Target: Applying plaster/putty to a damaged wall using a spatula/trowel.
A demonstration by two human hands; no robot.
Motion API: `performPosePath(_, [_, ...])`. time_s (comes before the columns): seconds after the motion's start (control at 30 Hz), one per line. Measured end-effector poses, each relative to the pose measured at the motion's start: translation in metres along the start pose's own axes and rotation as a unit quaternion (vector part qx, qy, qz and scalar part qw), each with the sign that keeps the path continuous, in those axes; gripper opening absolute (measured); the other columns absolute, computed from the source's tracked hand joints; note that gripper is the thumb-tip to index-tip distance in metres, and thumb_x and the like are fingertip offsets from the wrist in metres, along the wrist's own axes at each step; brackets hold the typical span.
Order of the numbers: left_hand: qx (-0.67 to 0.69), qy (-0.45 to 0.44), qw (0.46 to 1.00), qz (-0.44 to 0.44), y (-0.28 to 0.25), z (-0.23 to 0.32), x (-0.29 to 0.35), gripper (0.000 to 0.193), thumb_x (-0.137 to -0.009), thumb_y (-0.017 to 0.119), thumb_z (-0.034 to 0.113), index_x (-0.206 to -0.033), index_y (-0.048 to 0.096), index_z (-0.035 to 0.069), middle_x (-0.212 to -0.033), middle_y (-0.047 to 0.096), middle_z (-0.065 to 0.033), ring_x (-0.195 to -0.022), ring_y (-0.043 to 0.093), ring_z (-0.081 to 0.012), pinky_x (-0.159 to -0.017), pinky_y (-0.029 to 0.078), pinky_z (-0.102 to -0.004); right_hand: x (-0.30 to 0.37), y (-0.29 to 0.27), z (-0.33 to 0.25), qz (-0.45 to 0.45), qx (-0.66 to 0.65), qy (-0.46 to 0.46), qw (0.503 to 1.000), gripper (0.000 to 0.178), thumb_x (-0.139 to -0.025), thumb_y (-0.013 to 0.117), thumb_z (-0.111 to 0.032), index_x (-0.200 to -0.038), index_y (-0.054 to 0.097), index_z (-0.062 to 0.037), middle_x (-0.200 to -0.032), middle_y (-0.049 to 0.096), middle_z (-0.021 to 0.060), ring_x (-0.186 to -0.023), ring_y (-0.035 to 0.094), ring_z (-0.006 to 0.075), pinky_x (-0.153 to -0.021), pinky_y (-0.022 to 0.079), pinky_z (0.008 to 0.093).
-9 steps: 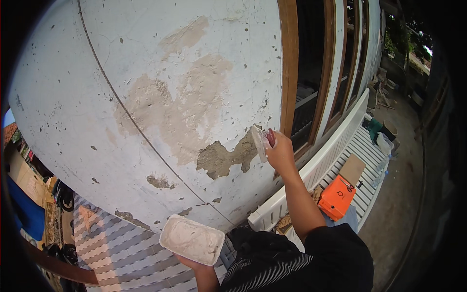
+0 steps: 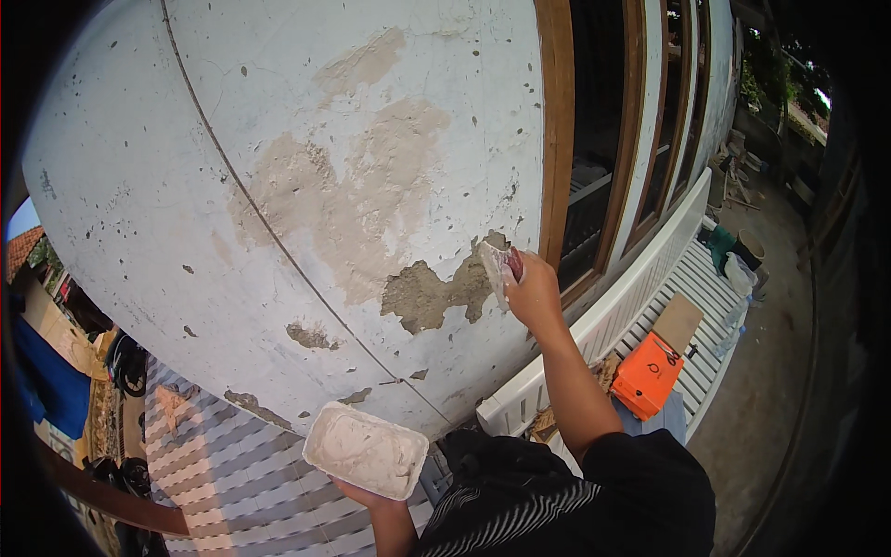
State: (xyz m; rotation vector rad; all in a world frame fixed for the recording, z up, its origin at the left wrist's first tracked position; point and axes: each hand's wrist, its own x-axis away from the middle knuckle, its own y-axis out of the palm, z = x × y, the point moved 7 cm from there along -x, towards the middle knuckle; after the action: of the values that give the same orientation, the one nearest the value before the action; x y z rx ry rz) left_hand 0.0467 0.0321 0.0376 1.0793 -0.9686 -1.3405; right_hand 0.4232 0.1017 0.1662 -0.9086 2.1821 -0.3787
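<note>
My right hand (image 2: 532, 290) grips a putty knife (image 2: 496, 271) by its dark red handle. The wide, smeared blade lies against or very close to the wall (image 2: 483, 121), at the right end of a bare grey-brown patch (image 2: 422, 295) where the paint has come off. Low in front of me, my left hand (image 2: 369, 494) supports a white rectangular tub (image 2: 366, 451) from beneath, its fingers mostly hidden. Pale beige putty (image 2: 357, 446) fills the tub. Smoother beige filled areas (image 2: 348, 200) spread over the wall above the bare patch.
A cord (image 2: 243, 190) runs slantwise across the wall. Brown wooden window frames (image 2: 557, 139) stand to the right. Below them, a white slatted bench (image 2: 710, 334) carries an orange box (image 2: 647, 376), with scissors and a brown board beside it. Patterned floor tiles (image 2: 218, 464) lie at lower left.
The view has shifted slightly, so the wall sits a little farther right. The putty knife stays at the bare patch's right end, and the tub is still in my left hand.
</note>
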Motion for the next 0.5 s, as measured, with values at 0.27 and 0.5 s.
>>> performPosePath(0.27, [-0.014, 0.013, 1.000, 0.001, 0.000, 0.001, 0.004, 0.069, -0.094, 0.043, 0.059, -0.149, 0.039, 0.017, -0.149, 0.045, -0.0095, -0.131, 0.048, -0.0377, -0.105, 0.040, -0.0614, 0.008, 0.011, -0.007, -0.056, -0.018, 0.021, 0.998, 0.025, -0.085, 0.064, -0.012, -0.104, 0.064, 0.0034, -0.100, 0.064, 0.0215, -0.096, 0.062, 0.0409, -0.086, 0.050, 0.0454])
performPosePath(0.5, [-0.039, 0.025, 0.999, 0.000, -0.007, 0.005, 0.006, 0.070, -0.094, 0.041, 0.061, -0.148, 0.040, 0.017, -0.148, 0.045, -0.0097, -0.131, 0.048, -0.0378, -0.105, 0.041, -0.0585, -0.001, 0.013, -0.011, -0.044, 0.040, 0.000, 0.998, 0.021, -0.086, 0.064, -0.013, -0.100, 0.064, 0.0026, -0.098, 0.063, 0.0214, -0.096, 0.061, 0.0410, -0.084, 0.049, 0.0468])
